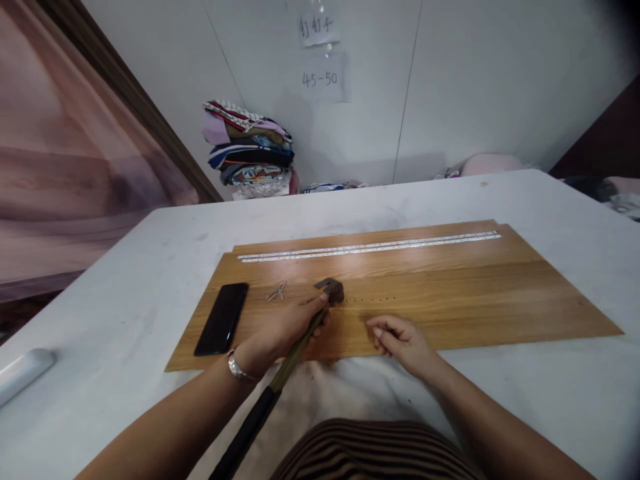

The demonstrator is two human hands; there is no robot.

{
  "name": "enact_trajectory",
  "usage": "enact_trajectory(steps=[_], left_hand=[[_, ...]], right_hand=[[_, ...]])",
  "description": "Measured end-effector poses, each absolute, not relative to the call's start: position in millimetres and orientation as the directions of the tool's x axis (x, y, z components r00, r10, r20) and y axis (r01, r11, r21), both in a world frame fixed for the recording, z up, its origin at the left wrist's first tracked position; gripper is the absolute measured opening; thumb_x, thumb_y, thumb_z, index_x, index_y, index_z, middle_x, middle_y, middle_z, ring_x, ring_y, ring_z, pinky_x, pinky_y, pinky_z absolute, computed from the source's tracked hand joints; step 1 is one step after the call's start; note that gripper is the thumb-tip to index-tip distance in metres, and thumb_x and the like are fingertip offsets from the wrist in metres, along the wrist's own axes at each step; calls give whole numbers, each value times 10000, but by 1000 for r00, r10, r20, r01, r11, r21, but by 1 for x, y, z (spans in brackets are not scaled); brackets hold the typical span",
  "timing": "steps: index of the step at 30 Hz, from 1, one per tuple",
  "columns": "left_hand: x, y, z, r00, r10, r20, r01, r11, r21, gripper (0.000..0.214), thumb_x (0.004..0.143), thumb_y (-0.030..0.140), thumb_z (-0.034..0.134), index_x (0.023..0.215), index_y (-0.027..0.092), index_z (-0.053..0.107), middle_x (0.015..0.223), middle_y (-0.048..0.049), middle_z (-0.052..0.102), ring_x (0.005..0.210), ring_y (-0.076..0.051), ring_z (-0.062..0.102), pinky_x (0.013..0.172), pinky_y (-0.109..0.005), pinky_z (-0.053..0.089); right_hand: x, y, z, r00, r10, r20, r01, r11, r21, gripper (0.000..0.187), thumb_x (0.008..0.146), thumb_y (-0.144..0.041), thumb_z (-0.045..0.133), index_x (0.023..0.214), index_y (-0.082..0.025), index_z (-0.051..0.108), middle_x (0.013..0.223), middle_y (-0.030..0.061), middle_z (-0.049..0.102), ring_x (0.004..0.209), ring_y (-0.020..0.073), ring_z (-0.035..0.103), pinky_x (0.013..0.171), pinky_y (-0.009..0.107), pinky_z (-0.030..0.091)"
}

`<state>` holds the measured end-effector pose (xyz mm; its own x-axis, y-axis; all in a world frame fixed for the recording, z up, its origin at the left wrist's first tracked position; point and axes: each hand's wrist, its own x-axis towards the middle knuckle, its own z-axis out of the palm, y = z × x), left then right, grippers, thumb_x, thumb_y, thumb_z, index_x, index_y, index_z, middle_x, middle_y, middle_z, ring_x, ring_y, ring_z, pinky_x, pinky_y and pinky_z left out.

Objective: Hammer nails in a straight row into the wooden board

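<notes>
The left hand [300,325] grips the claw hammer [289,368] just below its head; the black-gripped end of the handle points to the near left. The right hand [403,343], fingers curled, is positioned over the near edge of the wood-grain board [475,293]. A row of small dark points [371,300], nail heads or holes, runs right from the hammer head. Loose nails [276,291] and a black smartphone [221,319] lie left on the board. Two marked white strips [370,249] span its far side.
</notes>
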<state>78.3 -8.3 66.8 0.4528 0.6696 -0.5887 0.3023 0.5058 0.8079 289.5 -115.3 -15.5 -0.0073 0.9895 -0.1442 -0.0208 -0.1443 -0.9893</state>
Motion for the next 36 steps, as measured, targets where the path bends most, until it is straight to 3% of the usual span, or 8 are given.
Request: enact_trajectory(steps=[5, 13, 20, 28, 36], left_hand=[[78, -8, 69, 472, 660, -584, 286, 512, 810, 446, 843, 558, 528, 982, 136, 575, 707, 14, 525, 465, -49, 414, 418, -195, 281], [80, -10, 68, 440, 672, -596, 314, 507, 803, 413, 839, 555, 528, 826, 143, 555, 668, 14, 530, 451, -50, 415, 402, -194, 276], [78, -8, 69, 459, 656, -599, 291, 526, 799, 429, 841, 556, 524, 963, 147, 562, 724, 20, 528, 461, -48, 421, 401, -187, 286], [80, -11, 70, 437, 680, -588, 323, 492, 809, 396, 850, 532, 511, 816, 139, 554, 665, 14, 524, 449, -49, 414, 409, -191, 281], [77, -8, 65, 448, 664, -599, 303, 517, 800, 420, 845, 551, 512, 932, 144, 565, 715, 11, 536, 458, -53, 427, 408, -190, 296]], right_hand=[[289, -116, -17, -8, 990, -138, -35, -138, -990, 249, 816, -379, 591, 959, -185, 652, 644, -24, 557, 529, 103, 512, 500, 249, 426], [288, -116, -14, -1, 994, -110, -22, -110, -994, 233, 815, -376, 591, 909, -172, 649, 633, -28, 537, 526, 97, 504, 494, 236, 409], [289, -115, -18, -9, 994, -113, -25, -113, -993, 247, 822, -373, 583, 942, -168, 651, 641, -25, 545, 523, 97, 513, 491, 233, 413], [288, -116, -15, -6, 994, -107, -11, -107, -994, 251, 824, -395, 583, 925, -176, 655, 639, -27, 535, 530, 99, 505, 497, 242, 420], [289, -116, -17, -3, 994, -112, -11, -112, -994, 250, 827, -393, 586, 924, -175, 659, 642, -20, 552, 534, 102, 515, 498, 240, 428]])
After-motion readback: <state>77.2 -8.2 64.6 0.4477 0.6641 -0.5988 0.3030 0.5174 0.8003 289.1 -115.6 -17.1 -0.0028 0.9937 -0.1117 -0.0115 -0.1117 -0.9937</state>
